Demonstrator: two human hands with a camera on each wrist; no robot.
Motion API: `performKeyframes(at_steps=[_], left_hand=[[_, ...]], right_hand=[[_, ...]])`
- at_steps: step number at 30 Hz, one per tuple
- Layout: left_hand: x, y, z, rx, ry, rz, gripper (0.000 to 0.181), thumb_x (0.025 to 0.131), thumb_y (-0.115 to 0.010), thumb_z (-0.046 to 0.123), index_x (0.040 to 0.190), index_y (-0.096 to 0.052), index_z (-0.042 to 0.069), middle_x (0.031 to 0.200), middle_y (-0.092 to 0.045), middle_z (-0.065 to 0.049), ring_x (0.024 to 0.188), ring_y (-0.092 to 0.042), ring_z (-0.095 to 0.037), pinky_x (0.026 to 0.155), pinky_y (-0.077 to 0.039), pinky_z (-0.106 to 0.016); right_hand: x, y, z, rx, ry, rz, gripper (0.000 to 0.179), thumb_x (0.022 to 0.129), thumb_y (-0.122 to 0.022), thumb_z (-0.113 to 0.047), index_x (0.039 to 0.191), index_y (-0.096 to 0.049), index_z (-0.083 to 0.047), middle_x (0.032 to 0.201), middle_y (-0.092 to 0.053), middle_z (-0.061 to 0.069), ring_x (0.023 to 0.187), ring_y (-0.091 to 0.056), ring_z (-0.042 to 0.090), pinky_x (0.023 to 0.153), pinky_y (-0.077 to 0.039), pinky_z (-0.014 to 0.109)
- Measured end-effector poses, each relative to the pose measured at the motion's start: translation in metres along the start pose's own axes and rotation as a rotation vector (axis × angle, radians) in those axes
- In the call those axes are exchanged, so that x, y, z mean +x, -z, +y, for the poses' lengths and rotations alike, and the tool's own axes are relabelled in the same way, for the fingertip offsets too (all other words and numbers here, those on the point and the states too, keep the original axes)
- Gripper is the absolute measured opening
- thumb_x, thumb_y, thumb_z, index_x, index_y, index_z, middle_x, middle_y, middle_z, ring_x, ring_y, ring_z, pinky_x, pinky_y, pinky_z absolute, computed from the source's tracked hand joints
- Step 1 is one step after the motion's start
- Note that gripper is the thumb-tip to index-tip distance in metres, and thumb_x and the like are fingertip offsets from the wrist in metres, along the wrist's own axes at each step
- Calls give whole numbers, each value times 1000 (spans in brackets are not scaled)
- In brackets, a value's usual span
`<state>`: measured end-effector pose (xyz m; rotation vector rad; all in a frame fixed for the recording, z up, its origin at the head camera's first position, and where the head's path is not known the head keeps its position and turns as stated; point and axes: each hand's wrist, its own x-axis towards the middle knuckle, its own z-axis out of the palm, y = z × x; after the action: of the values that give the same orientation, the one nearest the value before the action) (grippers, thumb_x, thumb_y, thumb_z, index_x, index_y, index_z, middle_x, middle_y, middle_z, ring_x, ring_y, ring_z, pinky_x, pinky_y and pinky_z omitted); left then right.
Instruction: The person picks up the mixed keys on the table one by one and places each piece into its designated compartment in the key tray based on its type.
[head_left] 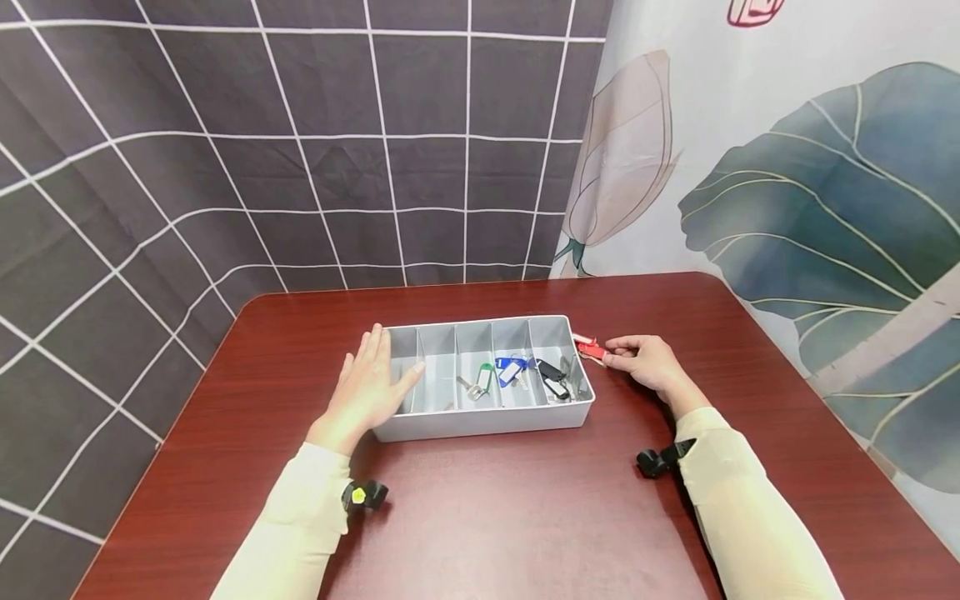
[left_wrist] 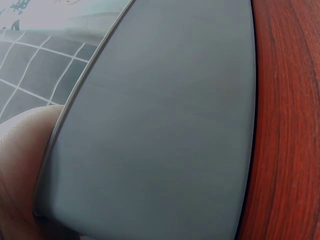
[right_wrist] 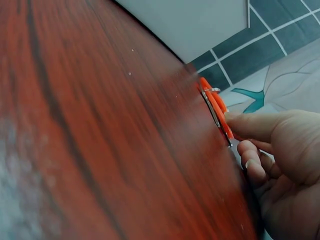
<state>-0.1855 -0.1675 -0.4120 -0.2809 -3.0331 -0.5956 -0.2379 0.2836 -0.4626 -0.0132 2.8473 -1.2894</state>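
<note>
A grey divided tray stands on the table. My left hand rests at its left end with straight fingers, the thumb reaching over the rim. In the left wrist view the tray's grey wall fills most of the picture. Just outside the tray's right end, my right hand pinches a red key tag between thumb and fingers. The right wrist view shows red tags with metal keys low over the tabletop. Inside the tray are a green key tag, blue key tags and black key tags.
The tray sits on a dark red wooden table. The two leftmost compartments show bare grey floor. A dark grid-patterned cloth hangs behind the table, and a white cloth with painted flowers hangs at the right.
</note>
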Motion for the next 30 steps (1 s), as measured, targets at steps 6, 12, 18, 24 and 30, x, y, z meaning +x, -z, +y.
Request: performKeyframes(at_steps=[6,12,18,24,30], left_hand=[[-2,-2,-1,6,6,-20,101,89,-33,74,152,-12,-2,159,-8,-18,146,-8,-35,114,-10,-58],[0,0,-1,3,-1,-3,99,90,-37,70,152,-11,-2,160,-8,-18,146,-8,-35,114,-10,-58],[-1,0,-2,5,7,-24,100,90,-35,72,152,-10,-2,159,-8,-19,146,-7,-35,114,-9,-58],[0,0,-2,2,2,-6,99,90,-36,71,152,-11,-2,159,-8,-19,146,-8,-35,114,-9,-58],[1,0,-1,14,-2,-23,101,90,-34,72,152,-9,-2,159,-7,-19,146,-7,-35,113,-9,-59]], right_hand=[[0,-2,0,-87,1,5,33,83,-76,-21,110,-72,-3,84,-70,3,74,-58,15,64,-46,25],[1,-2,-4,-102,5,27,27,83,-76,-21,104,-73,-5,82,-68,3,74,-57,18,68,-45,30],[0,-2,-5,-106,-20,3,23,83,-76,-21,97,-71,-4,80,-66,4,74,-56,20,69,-44,30],[1,-2,-6,-104,3,20,21,83,-75,-23,94,-71,-5,78,-66,4,74,-56,21,69,-44,32],[-1,1,0,-25,14,14,21,84,-75,-21,94,-71,-4,77,-65,2,73,-55,19,66,-45,28]])
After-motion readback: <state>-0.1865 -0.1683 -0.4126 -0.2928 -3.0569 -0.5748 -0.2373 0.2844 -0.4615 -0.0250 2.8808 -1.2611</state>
